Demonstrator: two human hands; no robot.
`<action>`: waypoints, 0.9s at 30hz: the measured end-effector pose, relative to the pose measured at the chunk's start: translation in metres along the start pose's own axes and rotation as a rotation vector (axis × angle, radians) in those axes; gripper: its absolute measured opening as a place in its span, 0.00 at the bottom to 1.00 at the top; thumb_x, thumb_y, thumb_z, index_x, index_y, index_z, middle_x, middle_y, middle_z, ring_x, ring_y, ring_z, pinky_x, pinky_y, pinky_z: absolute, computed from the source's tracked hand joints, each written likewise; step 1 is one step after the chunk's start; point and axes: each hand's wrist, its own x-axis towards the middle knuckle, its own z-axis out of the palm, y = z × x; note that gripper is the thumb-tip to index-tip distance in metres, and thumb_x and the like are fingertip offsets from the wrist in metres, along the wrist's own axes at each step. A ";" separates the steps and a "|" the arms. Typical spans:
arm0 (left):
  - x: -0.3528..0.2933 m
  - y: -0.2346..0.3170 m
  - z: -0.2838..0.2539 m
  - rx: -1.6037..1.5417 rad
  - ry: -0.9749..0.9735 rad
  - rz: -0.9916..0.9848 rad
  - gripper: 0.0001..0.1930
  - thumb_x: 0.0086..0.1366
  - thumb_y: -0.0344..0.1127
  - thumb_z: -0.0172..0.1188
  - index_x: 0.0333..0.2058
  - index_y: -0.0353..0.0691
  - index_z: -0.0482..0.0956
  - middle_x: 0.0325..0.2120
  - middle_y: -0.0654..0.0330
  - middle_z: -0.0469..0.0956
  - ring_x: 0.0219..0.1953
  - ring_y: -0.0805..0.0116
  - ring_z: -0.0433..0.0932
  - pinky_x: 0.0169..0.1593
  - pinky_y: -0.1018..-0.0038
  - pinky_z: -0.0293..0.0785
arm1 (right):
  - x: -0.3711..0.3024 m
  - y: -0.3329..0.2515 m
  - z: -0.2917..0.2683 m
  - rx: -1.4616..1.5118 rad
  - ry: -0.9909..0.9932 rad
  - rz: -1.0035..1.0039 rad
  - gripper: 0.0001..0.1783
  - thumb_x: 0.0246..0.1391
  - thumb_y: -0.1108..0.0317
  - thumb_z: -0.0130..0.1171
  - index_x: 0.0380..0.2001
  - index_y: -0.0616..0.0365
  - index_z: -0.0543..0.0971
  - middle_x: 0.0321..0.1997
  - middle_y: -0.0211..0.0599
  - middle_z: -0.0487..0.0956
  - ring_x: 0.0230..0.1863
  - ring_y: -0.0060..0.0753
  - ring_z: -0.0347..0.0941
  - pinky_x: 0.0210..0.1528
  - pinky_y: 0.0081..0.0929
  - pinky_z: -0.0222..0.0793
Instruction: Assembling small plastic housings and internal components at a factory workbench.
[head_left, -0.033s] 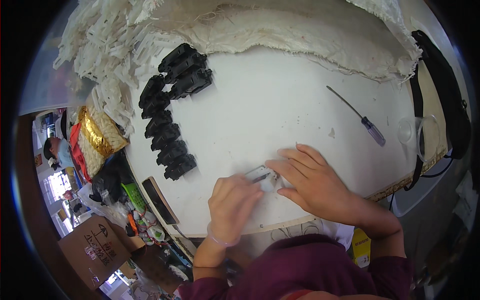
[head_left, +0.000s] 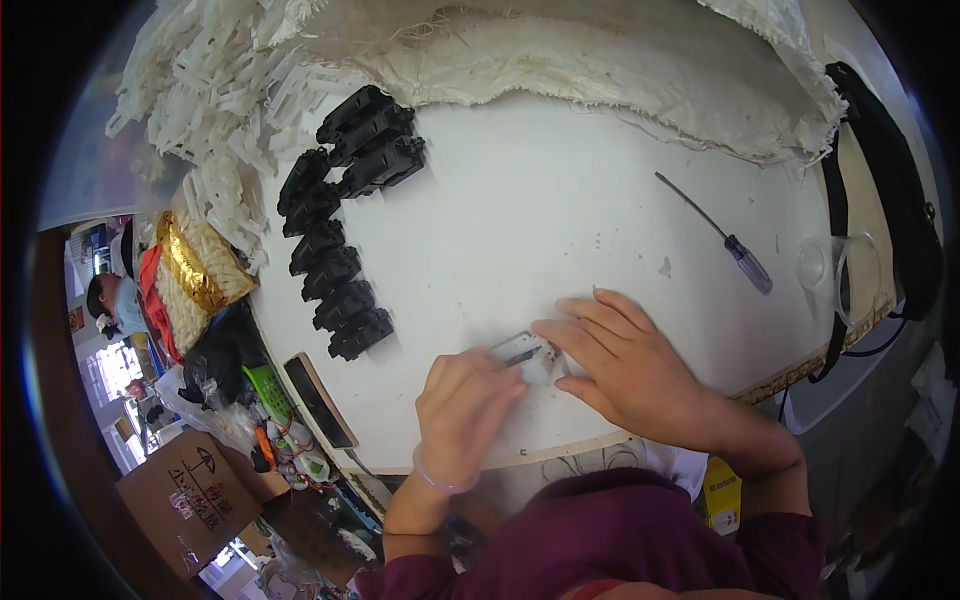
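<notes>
A small clear-and-white plastic piece [head_left: 540,371] lies on the white tabletop [head_left: 500,230] between my hands, near the front edge. My right hand [head_left: 635,365] pinches its right side with thumb and forefinger, the other fingers stretched forward. At its left side, my left hand [head_left: 463,405] is closed and smeared a little by motion. A thin dark strip shows at the left fingertips; whether the hand holds it or it belongs to the piece, I cannot tell. Several black plastic housings [head_left: 335,270] stand in a curved row at the left. A screwdriver [head_left: 742,258] rests farther right.
Translucent plastic strips [head_left: 200,90] are heaped at the far left, beside a white woven sack [head_left: 600,75] along the back. A clear plastic cup [head_left: 850,275] lies at the right edge, by a black strap [head_left: 885,190]. A dark phone-like slab [head_left: 318,400] sits front left.
</notes>
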 end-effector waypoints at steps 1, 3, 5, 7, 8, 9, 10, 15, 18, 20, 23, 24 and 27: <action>0.002 0.001 -0.002 0.011 -0.031 0.018 0.10 0.46 0.25 0.66 0.30 0.35 0.78 0.30 0.56 0.77 0.32 0.60 0.74 0.44 0.70 0.73 | 0.001 0.000 0.000 -0.011 0.013 -0.001 0.28 0.43 0.67 0.60 0.50 0.59 0.69 0.47 0.37 0.71 0.56 0.36 0.62 0.61 0.38 0.52; 0.005 0.006 -0.003 0.081 -0.034 0.039 0.12 0.45 0.25 0.66 0.32 0.36 0.78 0.33 0.56 0.78 0.32 0.61 0.74 0.40 0.71 0.73 | 0.000 0.001 0.000 -0.001 0.012 -0.001 0.27 0.44 0.66 0.60 0.50 0.59 0.69 0.47 0.37 0.71 0.56 0.36 0.62 0.61 0.38 0.52; 0.007 0.005 -0.003 0.147 -0.040 0.063 0.15 0.43 0.25 0.66 0.34 0.37 0.79 0.36 0.55 0.78 0.32 0.62 0.75 0.36 0.72 0.73 | 0.001 0.002 0.000 0.007 0.012 0.002 0.27 0.44 0.65 0.60 0.50 0.59 0.69 0.47 0.37 0.71 0.56 0.36 0.63 0.61 0.38 0.52; 0.006 0.002 -0.004 0.200 -0.067 0.128 0.17 0.44 0.25 0.66 0.37 0.37 0.80 0.40 0.56 0.79 0.35 0.62 0.76 0.43 0.73 0.75 | 0.003 0.001 -0.001 0.035 0.017 0.004 0.27 0.45 0.65 0.60 0.50 0.59 0.68 0.47 0.38 0.71 0.56 0.37 0.63 0.61 0.38 0.53; 0.006 0.003 -0.005 0.198 -0.068 0.124 0.17 0.44 0.25 0.66 0.37 0.37 0.80 0.40 0.56 0.79 0.35 0.62 0.76 0.43 0.73 0.75 | 0.004 0.000 -0.002 0.037 0.012 0.005 0.27 0.45 0.65 0.60 0.50 0.59 0.68 0.47 0.38 0.71 0.56 0.37 0.63 0.61 0.38 0.53; 0.006 0.004 -0.005 0.200 -0.072 0.121 0.18 0.44 0.24 0.66 0.38 0.37 0.81 0.39 0.56 0.79 0.35 0.62 0.76 0.43 0.73 0.75 | 0.004 -0.001 -0.004 0.046 0.045 0.024 0.25 0.45 0.64 0.60 0.48 0.60 0.69 0.46 0.38 0.72 0.55 0.38 0.64 0.60 0.39 0.54; 0.007 0.004 -0.005 0.204 -0.072 0.116 0.19 0.43 0.23 0.66 0.38 0.38 0.81 0.39 0.56 0.79 0.36 0.62 0.77 0.43 0.72 0.75 | 0.005 -0.002 -0.004 0.054 0.077 0.038 0.24 0.46 0.64 0.60 0.47 0.60 0.70 0.45 0.39 0.72 0.54 0.39 0.65 0.59 0.39 0.56; 0.009 0.000 -0.004 0.258 -0.042 0.194 0.16 0.42 0.26 0.67 0.35 0.38 0.81 0.37 0.59 0.80 0.34 0.66 0.77 0.35 0.77 0.76 | 0.005 0.003 -0.003 0.014 0.177 0.023 0.18 0.45 0.63 0.61 0.39 0.59 0.74 0.39 0.38 0.73 0.50 0.41 0.66 0.56 0.40 0.60; 0.011 -0.001 -0.005 0.246 -0.056 0.203 0.16 0.42 0.27 0.67 0.34 0.39 0.81 0.36 0.60 0.80 0.33 0.67 0.77 0.34 0.78 0.76 | 0.004 0.002 -0.002 -0.041 0.170 -0.006 0.17 0.44 0.62 0.63 0.37 0.58 0.74 0.37 0.38 0.74 0.50 0.42 0.67 0.56 0.42 0.60; 0.010 0.001 -0.007 0.245 -0.063 0.209 0.16 0.42 0.27 0.67 0.34 0.40 0.82 0.36 0.61 0.80 0.32 0.68 0.77 0.32 0.79 0.76 | 0.003 -0.001 0.000 -0.078 0.154 -0.015 0.18 0.44 0.62 0.64 0.38 0.57 0.74 0.36 0.38 0.75 0.50 0.42 0.67 0.56 0.45 0.60; 0.008 -0.003 -0.002 0.282 0.021 0.234 0.15 0.42 0.28 0.67 0.33 0.43 0.82 0.36 0.64 0.80 0.31 0.73 0.77 0.29 0.81 0.75 | 0.006 -0.001 0.003 -0.110 0.107 -0.037 0.18 0.43 0.60 0.64 0.36 0.57 0.74 0.37 0.36 0.74 0.52 0.41 0.66 0.58 0.45 0.57; 0.007 -0.001 -0.002 0.281 0.032 0.240 0.15 0.42 0.28 0.67 0.33 0.43 0.82 0.36 0.64 0.80 0.31 0.73 0.77 0.29 0.81 0.75 | 0.006 -0.003 0.003 -0.119 0.124 -0.033 0.17 0.44 0.60 0.63 0.36 0.57 0.75 0.37 0.35 0.74 0.52 0.40 0.65 0.59 0.45 0.56; 0.005 0.004 -0.004 0.228 -0.033 0.152 0.17 0.45 0.23 0.65 0.38 0.38 0.80 0.40 0.58 0.79 0.34 0.64 0.77 0.39 0.76 0.75 | 0.007 -0.007 0.001 -0.158 0.124 -0.069 0.16 0.44 0.60 0.63 0.35 0.55 0.75 0.39 0.34 0.73 0.53 0.39 0.64 0.60 0.45 0.54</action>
